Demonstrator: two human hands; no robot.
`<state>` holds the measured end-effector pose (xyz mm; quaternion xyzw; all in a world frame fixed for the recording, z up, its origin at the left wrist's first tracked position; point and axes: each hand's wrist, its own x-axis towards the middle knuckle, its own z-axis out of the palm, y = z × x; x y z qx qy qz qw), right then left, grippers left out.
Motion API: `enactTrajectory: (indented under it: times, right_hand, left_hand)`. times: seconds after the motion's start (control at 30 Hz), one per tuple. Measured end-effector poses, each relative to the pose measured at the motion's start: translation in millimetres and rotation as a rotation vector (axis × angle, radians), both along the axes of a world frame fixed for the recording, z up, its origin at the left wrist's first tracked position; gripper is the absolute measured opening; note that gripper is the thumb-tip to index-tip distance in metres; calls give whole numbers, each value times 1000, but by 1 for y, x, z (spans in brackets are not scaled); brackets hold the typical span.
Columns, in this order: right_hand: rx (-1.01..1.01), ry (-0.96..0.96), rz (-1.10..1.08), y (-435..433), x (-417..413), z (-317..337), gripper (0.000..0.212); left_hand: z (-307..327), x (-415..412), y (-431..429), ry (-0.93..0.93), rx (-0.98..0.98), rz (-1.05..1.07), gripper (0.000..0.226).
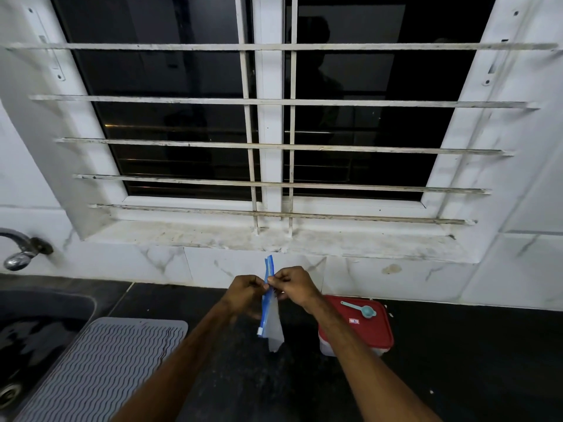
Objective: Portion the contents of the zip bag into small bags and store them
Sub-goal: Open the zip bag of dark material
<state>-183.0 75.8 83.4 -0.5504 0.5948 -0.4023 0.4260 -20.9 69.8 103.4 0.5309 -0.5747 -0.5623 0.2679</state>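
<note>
1. The person's left hand (246,292) and right hand (292,284) met above the dark counter (457,360), both pinched on the blue zip strip of a small clear zip bag (269,318).
2. The bag stood on edge between the two hands, its strip poking up past the fingers and its clear body hanging below them, off the counter.
3. Just right of the bag, beside the right forearm, sat a red-lidded container (365,330) with a teal scoop (361,309) lying on its lid.
4. A grey ribbed mat (106,367) lay to the left, near the sink (30,330).
</note>
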Motion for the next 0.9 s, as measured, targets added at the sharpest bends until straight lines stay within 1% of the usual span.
enactTrajectory:
  times: [0.07,0.13,0.23,0.3,0.4,0.47,0.53,0.57,0.6,0.67,0.77,0.8,0.87,0.9]
  right_hand:
    - [52,-12,33,-1,-2,3,16]
    - [84,-1,39,-1,-4,6,19]
    - [132,-4,24,-2,-4,8,19]
    - [164,-24,21,-1,-4,8,18]
    - [184,-61,32,3,-3,10,15]
    - [176,-64,-16,4,-4,9,16]
    - [145,-28,-116,2,-4,8,26]
    - [139,-23,-168,1,-5,8,28]
    - [134,-23,-210,1,-5,8,29]
    - [122,44,-217,3,-3,10,32]
    - [51,214,-69,2,5,7,36]
    - [42,228,-17,2,8,5,36]
    - [40,193,25,4,9,-1,33]
    - [36,173,30,4,7,-2,31]
  left_hand:
    - [1,0,1,-57,-10,-14,23]
    - [2,-1,2,-73,-4,-13,28]
    - [2,-2,2,-69,21,-4,26]
    - [1,-2,1,-100,8,7,24]
    - [-9,-2,-3,-213,-94,-24,23]
    - [-16,-2,-5,-296,-192,-11,25]
    - [-19,1,-6,-390,-285,87,19]
    - [-20,4,-7,-408,-307,157,16]
    - [-20,5,-8,-410,-309,209,15]
    - [-21,5,-11,-357,-249,217,22]
    - [-18,-5,-6,-198,-149,144,37]
    - [-19,-9,-5,-175,-165,132,36]
    - [-23,-13,-4,-177,-229,125,20]
    - [-23,-15,-3,-169,-222,152,14]
